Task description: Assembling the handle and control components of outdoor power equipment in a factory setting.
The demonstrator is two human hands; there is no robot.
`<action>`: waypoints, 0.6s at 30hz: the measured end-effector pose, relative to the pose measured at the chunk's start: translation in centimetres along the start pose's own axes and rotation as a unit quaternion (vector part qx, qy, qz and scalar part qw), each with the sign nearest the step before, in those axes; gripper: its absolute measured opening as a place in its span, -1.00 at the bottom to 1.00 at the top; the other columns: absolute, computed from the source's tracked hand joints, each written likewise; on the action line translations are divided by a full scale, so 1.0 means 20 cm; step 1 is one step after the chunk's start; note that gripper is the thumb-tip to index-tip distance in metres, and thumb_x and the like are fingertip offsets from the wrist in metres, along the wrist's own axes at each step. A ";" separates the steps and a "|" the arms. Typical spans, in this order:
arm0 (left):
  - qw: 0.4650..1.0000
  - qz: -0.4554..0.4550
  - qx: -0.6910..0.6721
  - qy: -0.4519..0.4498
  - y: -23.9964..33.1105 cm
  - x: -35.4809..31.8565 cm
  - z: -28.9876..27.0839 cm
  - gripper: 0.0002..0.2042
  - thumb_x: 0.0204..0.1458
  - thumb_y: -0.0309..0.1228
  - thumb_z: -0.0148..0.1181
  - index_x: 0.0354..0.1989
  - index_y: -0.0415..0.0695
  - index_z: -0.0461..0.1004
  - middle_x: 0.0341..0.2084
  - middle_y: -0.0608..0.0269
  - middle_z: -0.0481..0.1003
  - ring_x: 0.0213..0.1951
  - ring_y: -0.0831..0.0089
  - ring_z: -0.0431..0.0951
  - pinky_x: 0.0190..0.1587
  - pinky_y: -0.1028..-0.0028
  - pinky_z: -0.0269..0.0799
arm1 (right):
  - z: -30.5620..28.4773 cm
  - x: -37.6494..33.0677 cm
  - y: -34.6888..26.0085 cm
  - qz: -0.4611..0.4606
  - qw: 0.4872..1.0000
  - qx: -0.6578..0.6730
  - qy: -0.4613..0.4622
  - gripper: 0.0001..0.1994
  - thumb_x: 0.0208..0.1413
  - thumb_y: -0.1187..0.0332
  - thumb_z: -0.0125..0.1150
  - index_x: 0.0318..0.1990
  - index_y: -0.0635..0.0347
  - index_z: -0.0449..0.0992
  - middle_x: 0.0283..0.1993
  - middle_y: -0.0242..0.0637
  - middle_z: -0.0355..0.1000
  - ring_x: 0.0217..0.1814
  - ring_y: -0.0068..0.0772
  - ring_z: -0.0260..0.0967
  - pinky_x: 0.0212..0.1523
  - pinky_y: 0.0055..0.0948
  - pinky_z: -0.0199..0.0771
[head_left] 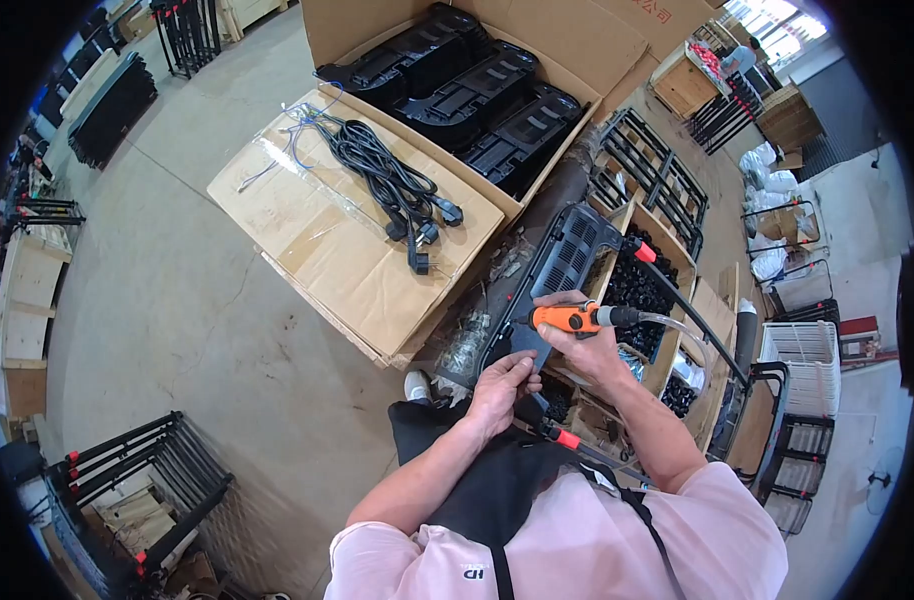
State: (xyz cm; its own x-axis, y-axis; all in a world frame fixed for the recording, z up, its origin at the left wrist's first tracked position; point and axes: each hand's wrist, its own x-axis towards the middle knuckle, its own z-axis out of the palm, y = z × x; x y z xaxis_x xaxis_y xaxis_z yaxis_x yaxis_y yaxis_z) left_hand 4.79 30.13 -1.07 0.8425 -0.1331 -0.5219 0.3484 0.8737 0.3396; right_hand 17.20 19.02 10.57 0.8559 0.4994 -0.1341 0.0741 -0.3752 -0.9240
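A long black plastic housing (567, 252) with slotted vents lies on the bench before me. My right hand (595, 352) is wrapped round an orange power screwdriver (565, 319), whose tip points left over the housing. From the tool's rear, a clear hose (674, 323) runs off to the right. My left hand (501, 394) rests at the housing's near end, thumb and fingers pinched together; what is between them, if anything, is too small to make out.
Left of the bench, coiled black power cords (377, 170) with plugs lie on stacked cardboard (307, 225). Behind them stands an open carton (522, 205) of black housings. A wooden bin (685, 275) of small black parts is at right, beside a black tube frame (712, 340) with red pieces.
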 end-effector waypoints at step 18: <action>0.971 -0.021 -0.237 0.008 0.00 0.09 -0.03 -0.72 0.44 -0.18 0.08 0.04 -0.15 0.50 -0.37 0.38 0.54 -0.35 0.52 0.57 -0.25 0.50 0.61 | -0.10 -0.27 -0.12 0.045 0.989 0.133 0.045 -0.38 0.04 0.38 0.49 0.26 0.31 0.39 0.18 0.00 0.55 0.25 -0.22 0.51 0.33 -0.18 0.51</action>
State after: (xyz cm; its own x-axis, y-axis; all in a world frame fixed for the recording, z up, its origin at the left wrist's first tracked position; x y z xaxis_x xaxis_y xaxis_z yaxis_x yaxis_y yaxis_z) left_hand 6.06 30.16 -2.53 0.8240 -0.1684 -0.5410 0.1502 0.9856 -0.0780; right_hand 13.50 15.58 14.19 0.8963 0.3964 -0.1986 -0.1314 -0.1905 -0.9729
